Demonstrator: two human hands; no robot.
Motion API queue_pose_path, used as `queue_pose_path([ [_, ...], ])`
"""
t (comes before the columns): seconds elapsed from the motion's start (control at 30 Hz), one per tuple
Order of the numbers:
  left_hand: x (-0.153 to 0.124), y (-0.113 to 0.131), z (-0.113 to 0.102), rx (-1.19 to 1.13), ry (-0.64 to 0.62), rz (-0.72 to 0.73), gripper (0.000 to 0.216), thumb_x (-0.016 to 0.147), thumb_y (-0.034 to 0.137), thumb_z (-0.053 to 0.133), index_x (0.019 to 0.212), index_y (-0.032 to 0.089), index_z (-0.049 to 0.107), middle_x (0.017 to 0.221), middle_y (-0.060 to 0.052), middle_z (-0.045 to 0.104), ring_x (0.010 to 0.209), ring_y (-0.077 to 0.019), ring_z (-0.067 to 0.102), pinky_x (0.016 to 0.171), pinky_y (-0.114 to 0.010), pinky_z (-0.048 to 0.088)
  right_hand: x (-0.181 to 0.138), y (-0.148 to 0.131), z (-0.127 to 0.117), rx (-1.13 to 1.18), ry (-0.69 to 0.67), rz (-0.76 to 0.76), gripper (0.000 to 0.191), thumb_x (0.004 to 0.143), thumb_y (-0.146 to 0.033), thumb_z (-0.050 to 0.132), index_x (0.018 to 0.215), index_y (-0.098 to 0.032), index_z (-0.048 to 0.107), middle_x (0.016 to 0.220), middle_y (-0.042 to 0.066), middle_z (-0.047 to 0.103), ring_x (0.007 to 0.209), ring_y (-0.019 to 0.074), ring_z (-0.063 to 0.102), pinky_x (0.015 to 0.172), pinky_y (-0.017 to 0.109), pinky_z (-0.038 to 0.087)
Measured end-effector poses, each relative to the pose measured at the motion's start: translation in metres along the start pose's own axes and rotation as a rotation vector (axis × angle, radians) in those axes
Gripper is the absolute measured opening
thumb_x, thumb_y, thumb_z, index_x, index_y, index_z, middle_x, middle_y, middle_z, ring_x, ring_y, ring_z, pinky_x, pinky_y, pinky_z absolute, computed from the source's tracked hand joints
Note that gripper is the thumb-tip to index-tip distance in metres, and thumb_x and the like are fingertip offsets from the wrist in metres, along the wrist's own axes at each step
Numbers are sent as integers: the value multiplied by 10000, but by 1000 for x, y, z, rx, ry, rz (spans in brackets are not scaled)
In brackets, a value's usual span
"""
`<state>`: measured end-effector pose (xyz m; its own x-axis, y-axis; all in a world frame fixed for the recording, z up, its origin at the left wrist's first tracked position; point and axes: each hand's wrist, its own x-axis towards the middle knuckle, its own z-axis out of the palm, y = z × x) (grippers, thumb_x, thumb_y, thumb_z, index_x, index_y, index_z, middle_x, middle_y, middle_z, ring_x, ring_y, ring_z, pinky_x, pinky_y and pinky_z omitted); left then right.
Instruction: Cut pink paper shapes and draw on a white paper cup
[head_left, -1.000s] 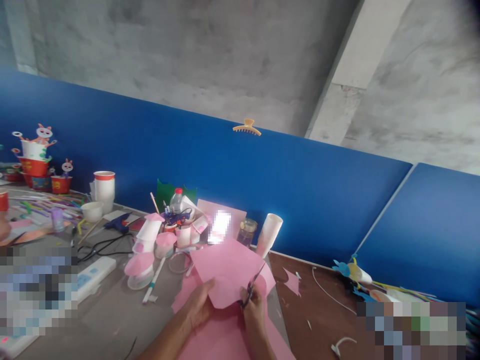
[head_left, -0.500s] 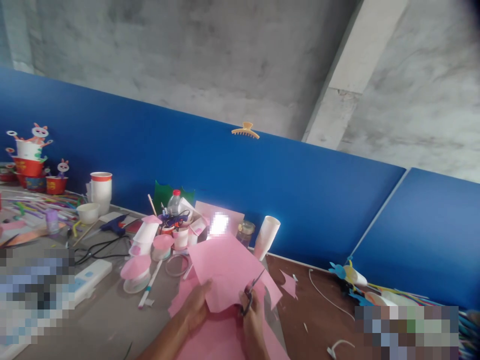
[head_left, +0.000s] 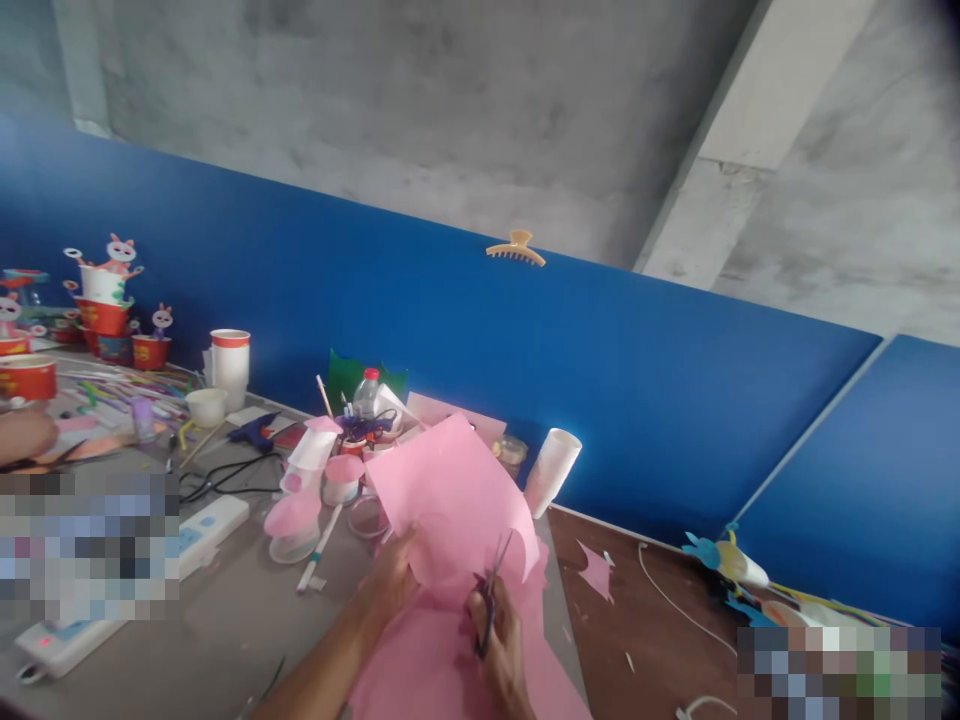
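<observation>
Pink sheet (head_left: 450, 480) tilts over the near surface (head_left: 225, 620), pinched in the left hand's (head_left: 388, 578) grip; the right hand (head_left: 507, 636) grips scissors (head_left: 491, 590). Slack could misdirect them; low tips could nick the paper (head_left: 420, 660) beneath.

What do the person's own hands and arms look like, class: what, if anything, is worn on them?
The left hand and right hand are bare, with no gloves. No sleeve shows on the left forearm or on what shows of the right wrist, and no watch or bracelet is visible. Small details are too blurred to tell.
</observation>
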<state>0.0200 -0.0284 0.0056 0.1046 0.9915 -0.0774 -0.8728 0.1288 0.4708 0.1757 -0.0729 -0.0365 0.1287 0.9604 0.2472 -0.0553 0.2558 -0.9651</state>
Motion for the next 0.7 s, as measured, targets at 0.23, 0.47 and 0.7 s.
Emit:
queue_pose_path([
  [0.23, -3, 13, 7, -34, 115, 72, 333, 877, 138, 594, 1208, 97, 600, 939, -109, 770, 955, -254, 722, 933, -379, 544, -1, -9, -1, -42, -153, 60, 469, 770, -595, 654, 992, -186, 605, 630, -28, 521, 534, 127, 490, 467, 224, 418],
  [0.47, -2, 16, 7, -117, 117, 107, 375, 880, 128, 586, 1252, 90, 568, 1023, -142, 754, 975, -256, 716, 945, -398, 540, -2, 5, -2, -183, -357, 84, 409, 811, -544, 603, 1003, -183, 605, 602, -38, 499, 516, 120, 451, 441, 210, 387],
  [0.7, -3, 18, 13, -183, 123, 128, 382, 894, 78, 539, 1275, 98, 561, 930, -103, 773, 930, -222, 730, 933, -350, 550, -1, 1, -2, -328, -370, 31, 351, 812, -466, 602, 1016, -180, 616, 604, -36, 513, 525, 121, 451, 450, 203, 368],
])
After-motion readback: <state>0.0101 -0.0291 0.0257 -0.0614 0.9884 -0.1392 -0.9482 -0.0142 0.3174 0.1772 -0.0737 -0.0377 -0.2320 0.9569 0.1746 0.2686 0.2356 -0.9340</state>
